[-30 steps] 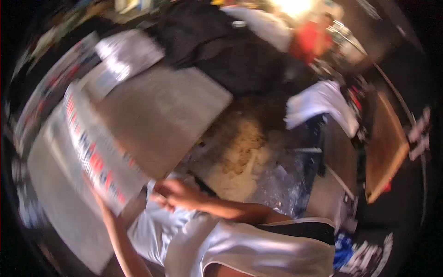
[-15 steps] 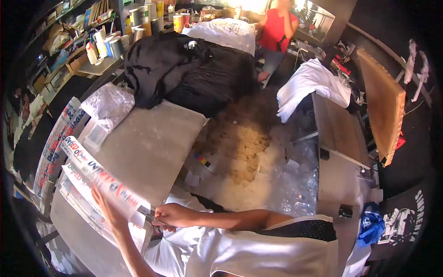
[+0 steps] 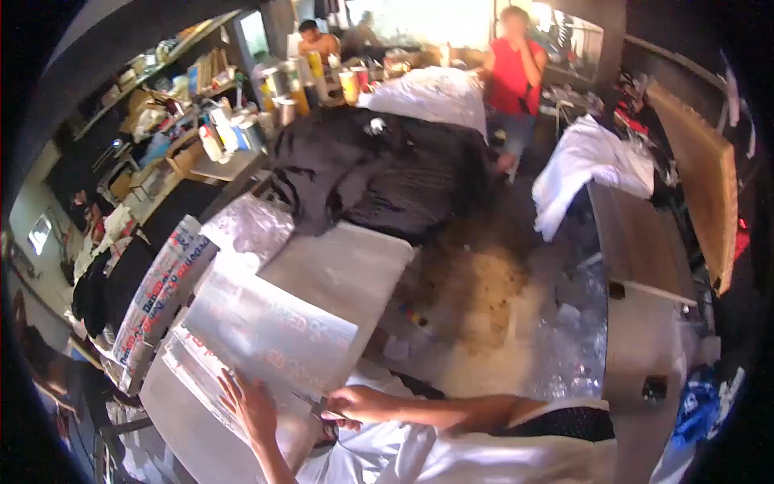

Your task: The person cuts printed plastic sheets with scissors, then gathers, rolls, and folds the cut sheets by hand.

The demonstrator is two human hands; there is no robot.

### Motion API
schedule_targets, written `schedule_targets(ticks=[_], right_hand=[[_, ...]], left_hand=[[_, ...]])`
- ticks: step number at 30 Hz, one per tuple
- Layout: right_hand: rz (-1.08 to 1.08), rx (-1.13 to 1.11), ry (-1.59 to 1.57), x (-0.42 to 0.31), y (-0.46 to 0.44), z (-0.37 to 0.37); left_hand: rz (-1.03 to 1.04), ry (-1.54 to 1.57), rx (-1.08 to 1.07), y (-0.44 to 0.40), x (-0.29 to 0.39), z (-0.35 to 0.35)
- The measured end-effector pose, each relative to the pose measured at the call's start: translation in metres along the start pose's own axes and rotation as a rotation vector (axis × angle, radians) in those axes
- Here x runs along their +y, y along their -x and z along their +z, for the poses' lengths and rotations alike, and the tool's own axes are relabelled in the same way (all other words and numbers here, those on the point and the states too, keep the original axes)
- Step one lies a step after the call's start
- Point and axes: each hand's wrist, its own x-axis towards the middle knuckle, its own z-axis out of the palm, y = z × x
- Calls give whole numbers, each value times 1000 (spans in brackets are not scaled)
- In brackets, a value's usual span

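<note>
My left hand (image 3: 248, 405) lies with fingers spread on a stack of printed sheets (image 3: 193, 363) on a grey board. Just to its right, my right hand (image 3: 352, 406) is closed around scissors (image 3: 305, 398), whose blades point left at the sheets' near edge. A glossy, see-through printed film (image 3: 274, 319) with faint reddish lettering spreads over the stack beyond my hands. Farther left, a strip of film (image 3: 165, 294) with red and blue letters hangs by the board's edge.
A plastic bag (image 3: 250, 227) and black cloth (image 3: 379, 165) lie at the far end of the grey board (image 3: 355, 258). White cloth (image 3: 592, 165) drapes over a bench at right. A person in red (image 3: 516, 77) stands at the back; others are farther off.
The upper film has swung from a curled, raised strip to a flatter spread sheet showing a silvery glare. My left hand's fingers have spread. The view has shifted, revealing more of the room.
</note>
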Motion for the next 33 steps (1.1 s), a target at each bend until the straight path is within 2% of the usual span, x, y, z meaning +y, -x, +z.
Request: schedule_targets(ticks=[1,3,5,7,13,17,21,25,30,33], right_hand=[[-77,7,-51,14,-6,-1],[-72,2,-36,13,-7,-1],[-54,-11,-33,7,-5,-3],[-65,-5,-37,9,-6,-4],[-56,-13,-41,-1,-5,-8],[39,-36,-65,-1,-11,-11],[21,-108,-46,-3,-10,-18],[-8,-130,-36,-4,-10,-19],[-24,-29,-25,1,-10,-14],[-27,-58,-38,11,-18,-13]], left_hand=[[18,-10,-33,3,-4,6],[-11,157,28,0,-17,22],[-25,122,-15,3,-10,18],[-8,108,47,3,-10,17],[-20,82,39,2,-13,20],[-19,130,70,3,-13,23],[27,104,117,2,-16,31],[-19,111,123,3,-22,31],[-9,160,110,2,-16,24],[-19,158,103,4,-21,29]])
